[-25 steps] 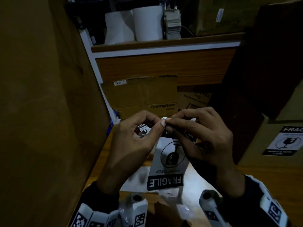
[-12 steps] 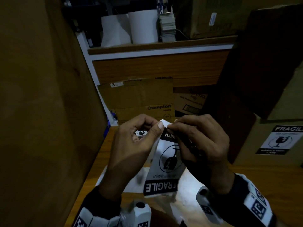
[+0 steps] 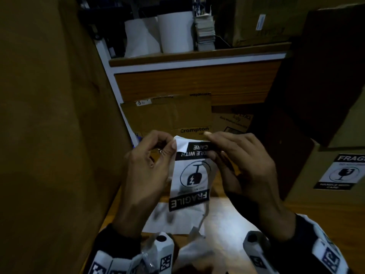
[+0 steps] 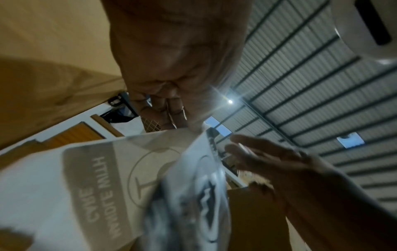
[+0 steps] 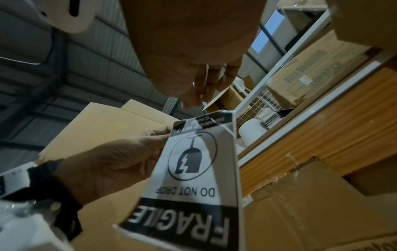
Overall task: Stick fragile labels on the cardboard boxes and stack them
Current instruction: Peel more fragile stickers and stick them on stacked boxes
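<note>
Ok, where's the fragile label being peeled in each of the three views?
Head: label at centre, between both hands, upside down.
Left wrist: lower middle, blurred.
Right wrist: centre to bottom, print upside down.
Shared landmark: the broken-glass symbol on it.

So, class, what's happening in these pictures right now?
A person is peeling a fragile label off its backing in mid-air. The left hand pinches the white backing corner at the top, while the right hand pulls the printed top edge away. The label hangs upside down and is not yet on any box. A box on the right already carries a fragile label.
</note>
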Motion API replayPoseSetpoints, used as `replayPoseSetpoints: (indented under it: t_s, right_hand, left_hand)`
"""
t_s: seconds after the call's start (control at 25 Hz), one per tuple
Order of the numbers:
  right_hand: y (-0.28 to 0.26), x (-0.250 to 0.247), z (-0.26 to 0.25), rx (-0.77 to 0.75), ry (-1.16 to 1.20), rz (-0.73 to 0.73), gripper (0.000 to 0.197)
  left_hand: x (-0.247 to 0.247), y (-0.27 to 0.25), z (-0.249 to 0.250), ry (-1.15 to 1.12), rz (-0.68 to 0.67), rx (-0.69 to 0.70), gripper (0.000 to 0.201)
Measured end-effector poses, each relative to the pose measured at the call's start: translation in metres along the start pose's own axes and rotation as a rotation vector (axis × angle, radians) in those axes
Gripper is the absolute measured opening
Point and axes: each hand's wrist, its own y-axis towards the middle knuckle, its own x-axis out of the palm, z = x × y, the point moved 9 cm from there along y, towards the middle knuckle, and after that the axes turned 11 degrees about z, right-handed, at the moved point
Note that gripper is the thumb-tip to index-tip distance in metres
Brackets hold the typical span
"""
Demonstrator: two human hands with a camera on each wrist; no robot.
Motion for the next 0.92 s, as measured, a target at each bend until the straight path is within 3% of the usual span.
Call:
replayPoseSetpoints:
  t_s: [0.12,0.28,0.48,0.64,0.92]
  right_hand:
    - [0.005,0.013,-0.004,-0.058,-0.026,-0.034,0.032]
    - [0.006,0.015,-0.003,-0.095,-0.027,-0.022,0.017]
    - [0.005,0.020,-0.001,-0.114,-0.027,-0.036,0.018]
    - [0.003,0.019,-0.005,-0.166,-0.075,-0.003,0.013]
    - [-0.012,0.023,-0.005,-0.232,-0.166,-0.011,0.019]
  left_hand:
    - [0.007,-0.004,0.004,0.024,-0.015,0.057,0.009]
    - [0.011,-0.008,0.008,-0.003,-0.055,0.107,0.012]
    - [0.017,-0.009,0.012,0.063,-0.119,0.211,0.011]
    - [0.015,-0.007,0.016,0.148,-0.048,0.329,0.009]
    - [0.016,-0.008,0.006,0.235,0.006,0.379,0.019]
